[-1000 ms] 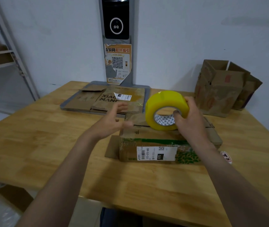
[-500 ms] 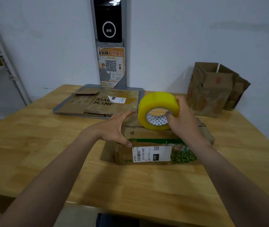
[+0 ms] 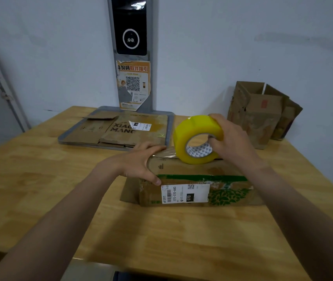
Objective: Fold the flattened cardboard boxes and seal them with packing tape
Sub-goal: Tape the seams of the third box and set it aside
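**A:** Where is the box, and what is holding it?

**B:** A brown cardboard box [image 3: 198, 171], folded up low and wide, sits near the middle of a pale wooden table [image 3: 39, 179], straight ahead of the person. The left hand [image 3: 139, 165] lies over its left end. The fingers are stretched flat across the top and the thumb is down on the front face, so it is pressing, not gripping.

**A:** Why press there?

**B:** It seems to pin the loose end of a strip of clear tape [image 3: 166, 153] so it does not lift. The strip runs from those fingers to a roll of yellow packing tape [image 3: 197, 126], which stands on edge on the box top.

**A:** And the other hand?

**B:** The right hand [image 3: 232, 142] clasps the roll, fingers curled over its rim and one digit tucked into the core. That probably lets the roll turn as it is drawn rightward.

**A:** How does the box look?

**B:** It is worn and reused. It has a green band along the top front edge and a green leaf print at the right. A white shipping label [image 3: 183, 193] with a barcode is on the front. A flap juts out flat on the table at its left.

**A:** Anything nearby?

**B:** Flattened cardboard sheets [image 3: 100, 130] lie on a grey tray [image 3: 66, 139] at the far edge. Open brown cartons [image 3: 259, 118] stand at the far right, by the wall.
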### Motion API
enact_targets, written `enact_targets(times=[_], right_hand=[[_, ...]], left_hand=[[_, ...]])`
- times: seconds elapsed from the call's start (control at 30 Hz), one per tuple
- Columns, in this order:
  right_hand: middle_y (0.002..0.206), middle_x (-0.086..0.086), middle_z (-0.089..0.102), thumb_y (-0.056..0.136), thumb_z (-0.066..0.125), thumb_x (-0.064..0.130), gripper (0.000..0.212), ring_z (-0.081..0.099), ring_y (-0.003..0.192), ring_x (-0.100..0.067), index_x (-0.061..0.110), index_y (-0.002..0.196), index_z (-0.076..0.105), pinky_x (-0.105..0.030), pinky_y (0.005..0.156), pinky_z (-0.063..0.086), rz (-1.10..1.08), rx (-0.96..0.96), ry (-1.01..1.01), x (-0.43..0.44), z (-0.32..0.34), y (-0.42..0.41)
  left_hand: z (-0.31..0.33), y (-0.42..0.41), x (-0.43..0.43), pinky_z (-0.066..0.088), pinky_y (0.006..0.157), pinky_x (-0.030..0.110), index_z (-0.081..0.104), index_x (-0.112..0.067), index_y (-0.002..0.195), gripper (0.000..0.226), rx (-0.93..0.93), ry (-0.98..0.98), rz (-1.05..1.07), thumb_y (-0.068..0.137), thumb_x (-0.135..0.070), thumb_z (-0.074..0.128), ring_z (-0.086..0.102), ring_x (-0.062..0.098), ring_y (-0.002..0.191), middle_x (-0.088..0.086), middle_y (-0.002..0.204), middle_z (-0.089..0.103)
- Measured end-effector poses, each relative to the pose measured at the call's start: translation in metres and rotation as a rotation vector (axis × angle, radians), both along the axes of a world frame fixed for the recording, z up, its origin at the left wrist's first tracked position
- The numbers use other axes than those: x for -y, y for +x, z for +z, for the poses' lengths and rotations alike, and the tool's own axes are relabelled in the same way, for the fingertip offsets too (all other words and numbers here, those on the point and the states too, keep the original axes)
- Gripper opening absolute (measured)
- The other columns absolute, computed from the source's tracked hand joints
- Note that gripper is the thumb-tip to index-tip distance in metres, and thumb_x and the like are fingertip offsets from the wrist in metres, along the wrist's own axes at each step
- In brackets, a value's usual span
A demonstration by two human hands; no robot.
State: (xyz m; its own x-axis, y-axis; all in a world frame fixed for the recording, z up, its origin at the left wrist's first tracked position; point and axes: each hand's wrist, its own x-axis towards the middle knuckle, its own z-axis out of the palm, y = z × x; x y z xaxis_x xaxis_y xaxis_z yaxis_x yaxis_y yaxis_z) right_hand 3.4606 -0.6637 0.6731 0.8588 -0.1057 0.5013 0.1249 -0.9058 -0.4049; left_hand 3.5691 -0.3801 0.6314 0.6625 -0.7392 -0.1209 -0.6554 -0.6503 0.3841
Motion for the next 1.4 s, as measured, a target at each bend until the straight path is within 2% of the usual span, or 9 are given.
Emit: enact_targets(times=[0.1, 0.27, 0.5, 0.63, 0.8, 1.1, 1.2, 1.3, 1.4], right_hand=[[0.134, -0.003, 0.063, 0.094, 0.067, 0.016, 0.061, 0.061, 0.116, -0.027, 0.028, 0.150, 0.044, -0.039, 0.093, 0.050, 0.036, 0.023, 0.169, -0.001, -0.011, 0.003], [0.127, 0.005, 0.065, 0.097, 0.067, 0.021, 0.057, 0.062, 0.114, -0.018, 0.031, 0.149, 0.044, -0.040, 0.097, 0.052, 0.046, 0.066, 0.374, -0.007, -0.032, -0.001], [0.125, 0.008, 0.065, 0.099, 0.065, 0.024, 0.053, 0.063, 0.111, -0.015, 0.033, 0.147, 0.043, -0.044, 0.098, 0.054, 0.050, 0.107, 0.417, -0.009, -0.040, -0.004], [0.122, 0.008, 0.065, 0.099, 0.065, 0.025, 0.053, 0.063, 0.109, -0.016, 0.036, 0.146, 0.043, -0.044, 0.095, 0.054, 0.051, 0.122, 0.397, -0.007, -0.044, -0.004], [0.130, 0.004, 0.061, 0.098, 0.065, 0.030, 0.058, 0.060, 0.112, -0.016, 0.039, 0.148, 0.037, -0.036, 0.092, 0.050, 0.030, 0.102, 0.368, -0.006, -0.048, 0.000], [0.098, 0.033, 0.055, 0.092, 0.071, 0.036, 0.056, 0.053, 0.088, 0.024, 0.048, 0.135, 0.038, -0.013, 0.063, 0.038, 0.011, 0.057, 0.320, -0.009, -0.046, 0.001], [0.101, 0.027, 0.057, 0.096, 0.067, 0.032, 0.048, 0.059, 0.090, 0.008, 0.038, 0.136, 0.043, -0.018, 0.067, 0.042, 0.027, 0.048, 0.354, -0.009, -0.044, 0.003], [0.108, 0.008, 0.063, 0.100, 0.061, 0.026, 0.042, 0.062, 0.097, -0.019, 0.031, 0.138, 0.044, -0.039, 0.077, 0.051, 0.040, 0.020, 0.336, -0.008, -0.032, 0.003], [0.106, 0.000, 0.064, 0.098, 0.061, 0.020, 0.041, 0.063, 0.092, -0.024, 0.031, 0.134, 0.046, -0.042, 0.075, 0.051, -0.026, 0.035, 0.246, 0.015, -0.020, -0.005]], left_hand=[[-0.003, 0.000, -0.001, 0.027, 0.119, 0.054, 0.001, -0.041, 0.160, 0.129, 0.013, 0.041, 0.004, 0.060, -0.074, 0.075, 0.011, 0.016, 0.147, -0.019, 0.159, 0.009], [0.001, 0.000, -0.001, 0.020, 0.121, 0.055, -0.012, -0.039, 0.159, 0.131, 0.061, 0.181, 0.015, 0.064, -0.086, 0.064, 0.000, 0.016, 0.152, -0.026, 0.162, -0.006], [0.005, -0.021, -0.004, -0.010, 0.124, 0.057, -0.021, -0.018, 0.159, 0.132, 0.325, 0.333, 0.039, 0.069, -0.101, 0.029, -0.032, 0.012, 0.149, -0.003, 0.163, -0.032], [-0.010, -0.045, -0.007, -0.011, 0.124, 0.051, -0.004, -0.013, 0.162, 0.117, 0.531, 0.266, 0.050, 0.077, -0.092, 0.009, -0.023, 0.014, 0.153, 0.003, 0.168, -0.018], [-0.020, -0.064, 0.018, -0.006, 0.126, 0.049, -0.001, -0.006, 0.161, 0.112, 0.509, 0.298, 0.156, 0.082, -0.086, 0.006, -0.011, 0.020, 0.157, 0.010, 0.170, -0.008], [-0.017, -0.067, 0.051, 0.002, 0.127, 0.046, 0.001, 0.002, 0.160, 0.127, 0.460, 0.255, 0.201, 0.075, -0.092, 0.007, -0.004, 0.028, 0.157, 0.020, 0.169, -0.003], [-0.018, -0.068, 0.052, 0.002, 0.127, 0.045, 0.001, 0.002, 0.160, 0.134, 0.430, 0.247, 0.220, 0.066, -0.093, -0.004, -0.005, 0.027, 0.157, 0.020, 0.169, -0.004], [-0.015, -0.068, 0.049, 0.001, 0.128, 0.044, 0.000, 0.001, 0.160, 0.132, 0.410, 0.254, 0.211, 0.067, -0.092, -0.002, -0.005, 0.027, 0.157, 0.020, 0.169, -0.005], [-0.015, -0.066, 0.048, 0.000, 0.128, 0.043, -0.001, 0.001, 0.160, 0.131, 0.400, 0.244, 0.206, 0.068, -0.093, 0.001, -0.005, 0.027, 0.157, 0.019, 0.169, -0.005]])
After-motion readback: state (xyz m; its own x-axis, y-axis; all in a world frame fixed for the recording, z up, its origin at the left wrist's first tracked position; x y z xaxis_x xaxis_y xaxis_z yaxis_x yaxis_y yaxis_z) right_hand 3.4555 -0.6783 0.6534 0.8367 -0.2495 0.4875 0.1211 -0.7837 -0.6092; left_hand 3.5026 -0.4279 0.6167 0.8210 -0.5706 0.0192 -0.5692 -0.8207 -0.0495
